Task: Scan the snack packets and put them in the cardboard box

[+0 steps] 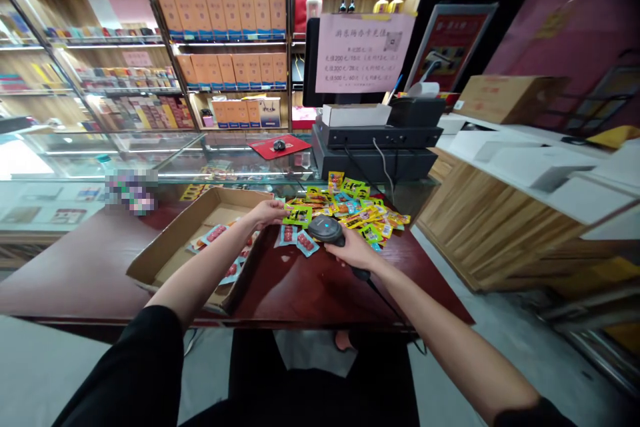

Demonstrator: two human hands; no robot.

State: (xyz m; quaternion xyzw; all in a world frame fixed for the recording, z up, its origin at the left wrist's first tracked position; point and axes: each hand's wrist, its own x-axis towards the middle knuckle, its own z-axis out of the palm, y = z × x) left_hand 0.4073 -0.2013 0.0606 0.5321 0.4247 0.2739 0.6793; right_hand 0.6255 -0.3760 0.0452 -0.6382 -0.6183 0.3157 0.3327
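Right hand point(353, 250) wrapped around a black handheld scanner point(326, 230), fingers closed on its grip, scan head pointing at the packets; its cable point(380, 290) trails back along the forearm toward the tabletop edge. Left hand point(265, 212) reaches over the right wall of an open cardboard box point(170, 247), fingertips pinched on a green snack packet point(299, 215) at the near-left edge of the pile. Pile of snack packets point(360, 210), mostly yellow, green and orange, is spread on the dark red tabletop point(300, 287) just beyond the scanner. Two light-blue packets with red contents point(297, 240) lie flat just left of the scanner head, touching each other. More light-blue packets point(215, 235) sit inside the box, partly hidden under the left forearm. Behind the pile: black cash register unit point(375, 143) with a monitor, pink paper notice point(364, 52) taped to its back. A red mouse pad with a mouse point(279, 145) rests on the glass counter point(150, 160). Back wall shelves hold rows of orange boxes point(225, 13). Wooden counter point(490, 227) off to the right.
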